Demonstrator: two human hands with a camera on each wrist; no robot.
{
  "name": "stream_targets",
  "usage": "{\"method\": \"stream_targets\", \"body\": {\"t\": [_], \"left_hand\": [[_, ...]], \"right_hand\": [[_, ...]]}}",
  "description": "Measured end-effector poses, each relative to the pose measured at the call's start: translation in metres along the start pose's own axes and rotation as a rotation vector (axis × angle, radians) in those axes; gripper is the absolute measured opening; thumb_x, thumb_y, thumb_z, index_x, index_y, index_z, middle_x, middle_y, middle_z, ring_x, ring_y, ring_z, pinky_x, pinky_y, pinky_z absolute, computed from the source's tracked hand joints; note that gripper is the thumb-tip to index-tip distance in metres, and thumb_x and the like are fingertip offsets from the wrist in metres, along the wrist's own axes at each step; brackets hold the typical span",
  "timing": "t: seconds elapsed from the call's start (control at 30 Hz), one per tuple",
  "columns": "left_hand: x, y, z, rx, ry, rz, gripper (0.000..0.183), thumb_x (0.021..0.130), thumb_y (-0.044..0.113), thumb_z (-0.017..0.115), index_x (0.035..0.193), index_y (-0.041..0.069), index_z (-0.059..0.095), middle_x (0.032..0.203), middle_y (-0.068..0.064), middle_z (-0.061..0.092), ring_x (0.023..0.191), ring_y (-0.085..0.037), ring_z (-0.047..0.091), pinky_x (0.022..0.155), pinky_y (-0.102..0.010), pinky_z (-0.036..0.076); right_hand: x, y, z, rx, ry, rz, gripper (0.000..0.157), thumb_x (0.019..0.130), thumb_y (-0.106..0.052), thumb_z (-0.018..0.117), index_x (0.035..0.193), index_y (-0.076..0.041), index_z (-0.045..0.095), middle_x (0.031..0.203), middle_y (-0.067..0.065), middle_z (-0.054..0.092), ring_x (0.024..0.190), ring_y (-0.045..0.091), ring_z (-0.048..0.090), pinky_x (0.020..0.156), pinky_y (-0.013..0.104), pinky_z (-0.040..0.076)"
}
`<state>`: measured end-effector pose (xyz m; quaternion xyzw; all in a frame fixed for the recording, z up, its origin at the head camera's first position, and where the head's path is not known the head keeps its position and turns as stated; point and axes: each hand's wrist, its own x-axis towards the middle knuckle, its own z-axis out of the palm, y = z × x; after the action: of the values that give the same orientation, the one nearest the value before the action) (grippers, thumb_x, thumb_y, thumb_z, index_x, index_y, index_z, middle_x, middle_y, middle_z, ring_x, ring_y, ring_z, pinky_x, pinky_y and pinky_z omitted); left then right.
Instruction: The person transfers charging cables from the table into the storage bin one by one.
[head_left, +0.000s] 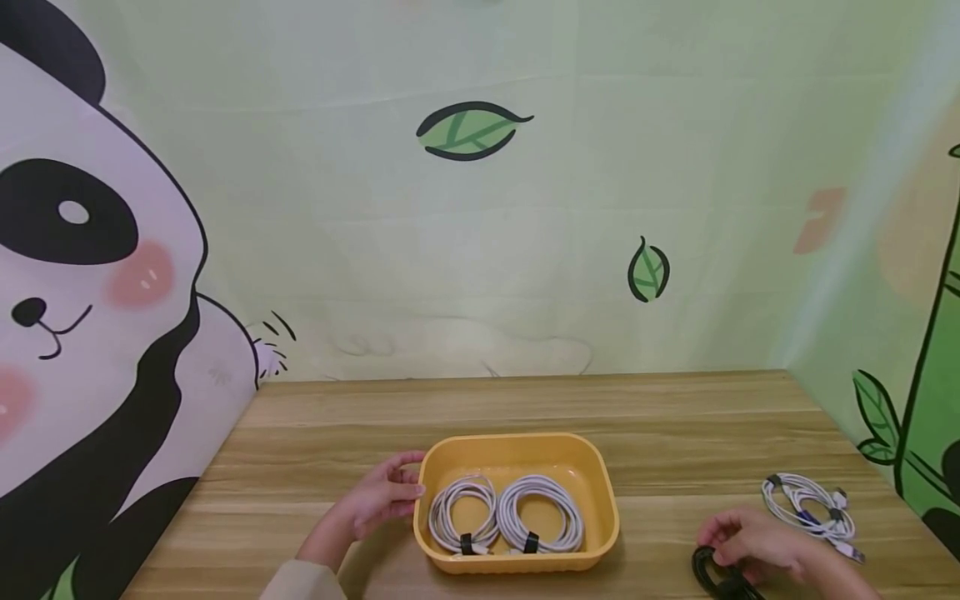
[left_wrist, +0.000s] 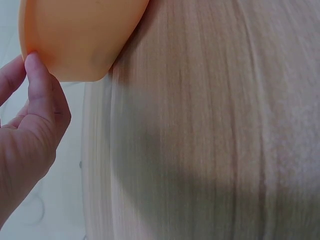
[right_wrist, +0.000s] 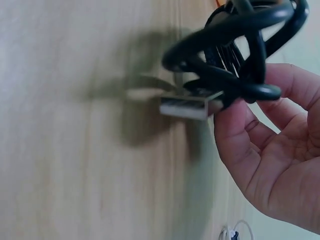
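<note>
A yellow plastic bin (head_left: 517, 565) stands on the table with two coiled white cables inside, the left coil (head_left: 450, 508) and the right coil (head_left: 542, 512), each wrapped with a black strap. My left hand (head_left: 384, 496) holds the bin's left end, thumb and fingertips at its rim; in the left wrist view the thumb (left_wrist: 37, 82) lies against the outer wall. My right hand (head_left: 761, 542) pinches a coiled black USB cable (right_wrist: 225, 75) between thumb and fingers, to the right of the bin. Its metal USB plug (right_wrist: 184, 106) points out over the tabletop.
Another bundled white cable (head_left: 806, 508), with plugs and black ties, lies on the wooden table (head_left: 525, 404) just beyond my right hand. A green backdrop (head_left: 525, 250) with a panda and leaves rises behind the table.
</note>
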<state>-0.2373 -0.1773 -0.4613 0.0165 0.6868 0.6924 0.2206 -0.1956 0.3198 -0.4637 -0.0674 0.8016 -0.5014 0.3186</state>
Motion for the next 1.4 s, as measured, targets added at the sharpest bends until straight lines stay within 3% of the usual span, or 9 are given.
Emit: {"method": "stream_targets", "body": {"t": [0.23,0.33,0.73,1.1,1.4], "left_hand": [[0.001,-0.001,-0.001,-0.001,-0.010,0.007,0.056,0.080,-0.001,0.056,0.130,0.000,0.030,0.088,-0.002,0.045,0.075,-0.010,0.051,0.065,-0.022,0.048],[0.000,-0.001,-0.001,-0.001,-0.010,0.007,0.057,0.080,-0.001,0.056,0.130,0.000,0.029,0.089,-0.002,0.046,0.075,-0.010,0.052,0.064,-0.022,0.047],[0.001,-0.001,0.000,-0.005,0.001,0.003,0.056,0.080,-0.001,0.057,0.130,0.001,0.031,0.088,-0.002,0.044,0.076,-0.011,0.051,0.066,-0.023,0.048],[0.001,-0.002,0.000,0.001,0.008,0.004,0.055,0.080,0.000,0.057,0.129,0.001,0.032,0.088,-0.002,0.044,0.077,-0.011,0.051,0.067,-0.023,0.048],[0.001,-0.001,0.000,0.008,0.014,0.004,0.056,0.080,0.000,0.057,0.130,0.001,0.032,0.089,-0.002,0.045,0.077,-0.011,0.051,0.067,-0.024,0.048]], "right_hand": [[0.006,-0.008,-0.002,0.054,-0.045,-0.097,0.023,0.076,-0.001,0.052,0.097,0.008,0.052,0.080,-0.002,0.052,0.061,0.009,0.046,0.047,0.018,0.040],[0.007,-0.014,-0.004,0.086,-0.046,-0.087,0.022,0.077,-0.002,0.051,0.098,0.004,0.053,0.082,-0.003,0.051,0.063,0.009,0.046,0.048,0.018,0.040],[0.014,-0.047,-0.003,0.066,0.033,-0.106,0.028,0.078,-0.008,0.056,0.101,0.007,0.051,0.085,0.002,0.048,0.074,0.014,0.046,0.056,0.028,0.044],[0.022,-0.060,0.000,0.129,0.093,-0.114,0.022,0.079,-0.007,0.055,0.100,0.001,0.052,0.085,0.001,0.049,0.074,0.012,0.047,0.058,0.028,0.044],[0.028,-0.072,0.006,0.144,0.177,-0.115,0.037,0.079,-0.006,0.055,0.111,0.011,0.044,0.089,0.003,0.050,0.076,0.014,0.049,0.061,0.029,0.045]]}}
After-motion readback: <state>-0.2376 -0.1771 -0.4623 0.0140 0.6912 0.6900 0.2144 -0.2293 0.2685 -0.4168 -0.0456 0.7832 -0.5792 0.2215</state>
